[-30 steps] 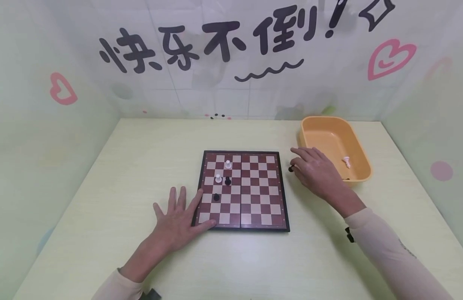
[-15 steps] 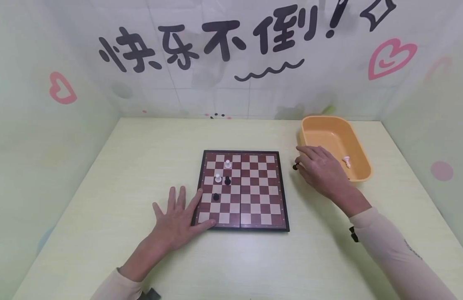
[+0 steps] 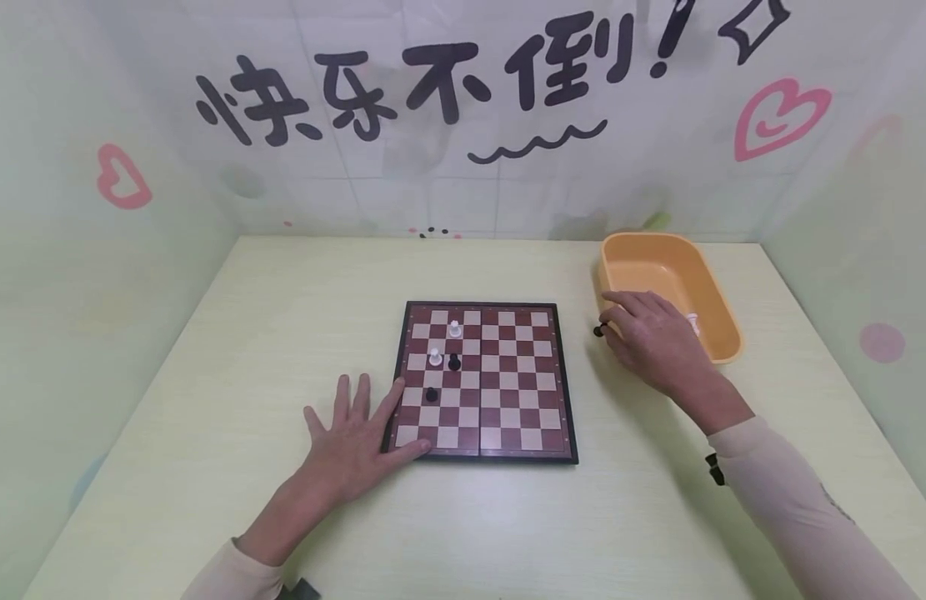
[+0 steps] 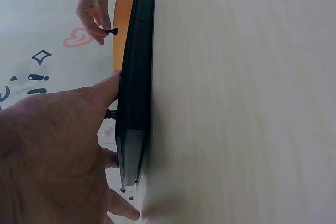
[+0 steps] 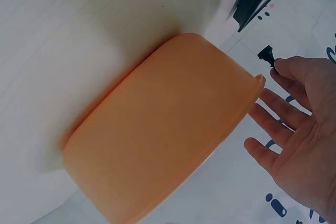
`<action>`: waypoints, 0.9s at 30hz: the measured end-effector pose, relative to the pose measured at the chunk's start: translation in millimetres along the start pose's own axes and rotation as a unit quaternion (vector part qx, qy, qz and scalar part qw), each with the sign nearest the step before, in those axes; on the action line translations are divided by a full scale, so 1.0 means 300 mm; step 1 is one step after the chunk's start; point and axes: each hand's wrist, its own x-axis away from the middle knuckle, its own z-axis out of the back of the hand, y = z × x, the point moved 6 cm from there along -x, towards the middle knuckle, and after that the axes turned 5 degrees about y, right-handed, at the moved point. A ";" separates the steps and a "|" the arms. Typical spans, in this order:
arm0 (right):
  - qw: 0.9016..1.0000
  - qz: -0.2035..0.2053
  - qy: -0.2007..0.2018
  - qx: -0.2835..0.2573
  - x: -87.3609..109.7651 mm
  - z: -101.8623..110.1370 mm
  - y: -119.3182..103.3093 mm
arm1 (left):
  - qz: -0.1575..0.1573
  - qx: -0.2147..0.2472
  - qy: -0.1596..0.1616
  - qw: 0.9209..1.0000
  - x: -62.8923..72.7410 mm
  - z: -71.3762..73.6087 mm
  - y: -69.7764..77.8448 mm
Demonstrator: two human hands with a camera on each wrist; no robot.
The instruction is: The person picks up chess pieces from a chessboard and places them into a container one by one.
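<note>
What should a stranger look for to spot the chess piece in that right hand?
Find the orange tub right of the chessboard, then the right hand overlapping it in the head view. Pinched there is a small black chess piece. Unlike the two black pieces and two white pieces on the chessboard, it is held in the air.

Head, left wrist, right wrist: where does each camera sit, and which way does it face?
Head: on the head, facing forward and down at the board and tub; left hand, right hand and sleeves show.
Left wrist: on that wrist, facing the board's dark edge; left hand near, right hand beyond.
Right wrist: on that wrist, facing the tub's outside; right hand shows.
Shared: both wrist views show the right hand pinching a black chess piece.
</note>
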 end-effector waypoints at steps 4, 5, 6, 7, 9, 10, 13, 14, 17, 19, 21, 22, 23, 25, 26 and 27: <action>1.000 -0.002 -0.002 0.001 0.002 0.004 0.001 | 0.000 -0.002 -0.002 1.000 0.004 -0.004 0.000; 1.000 -0.002 -0.002 0.001 0.002 0.006 0.001 | 0.000 -0.003 -0.001 1.000 0.004 -0.004 -0.001; 1.000 -0.002 -0.001 0.001 0.003 0.007 0.001 | -0.001 -0.004 0.000 1.000 0.004 -0.005 -0.001; 1.000 -0.001 -0.001 0.001 0.004 0.008 0.001 | -0.001 -0.004 0.001 1.000 0.004 -0.005 -0.001; 1.000 -0.003 0.000 0.001 0.007 0.012 0.002 | -0.002 -0.004 0.003 1.000 0.003 -0.005 0.000; 1.000 -0.004 0.001 0.001 0.008 0.013 0.003 | -0.003 -0.005 0.004 1.000 0.003 -0.005 -0.001; 1.000 -0.013 0.000 0.002 0.012 0.016 0.008 | -0.003 -0.006 0.006 1.000 0.003 -0.006 0.000; 1.000 -0.016 -0.001 0.003 0.013 0.017 0.010 | -0.004 -0.006 0.006 1.000 0.003 -0.006 0.000; 1.000 -0.019 0.003 0.006 0.016 0.021 0.016 | -0.003 -0.006 0.006 1.000 0.004 -0.007 -0.002; 1.000 -0.017 0.008 0.006 0.017 0.024 0.018 | -0.002 -0.004 0.006 1.000 0.005 -0.008 -0.003; 1.000 -0.013 0.013 0.006 0.019 0.027 0.021 | -0.001 -0.003 0.006 1.000 0.007 -0.008 -0.003; 1.000 -0.011 0.016 0.005 0.019 0.029 0.022 | -0.001 -0.002 0.006 1.000 0.007 -0.008 -0.003; 1.000 -0.010 0.017 0.004 0.019 0.030 0.024 | -0.001 -0.002 0.007 1.000 0.008 -0.009 -0.003; 1.000 -0.009 0.021 0.004 0.021 0.035 0.028 | -0.002 -0.001 0.008 1.000 0.008 -0.009 -0.003; 1.000 -0.010 0.024 0.003 0.022 0.039 0.031 | -0.002 -0.001 0.008 1.000 0.008 -0.009 -0.003; 1.000 -0.010 0.027 0.003 0.023 0.042 0.033 | -0.002 -0.001 0.008 1.000 0.008 -0.009 -0.003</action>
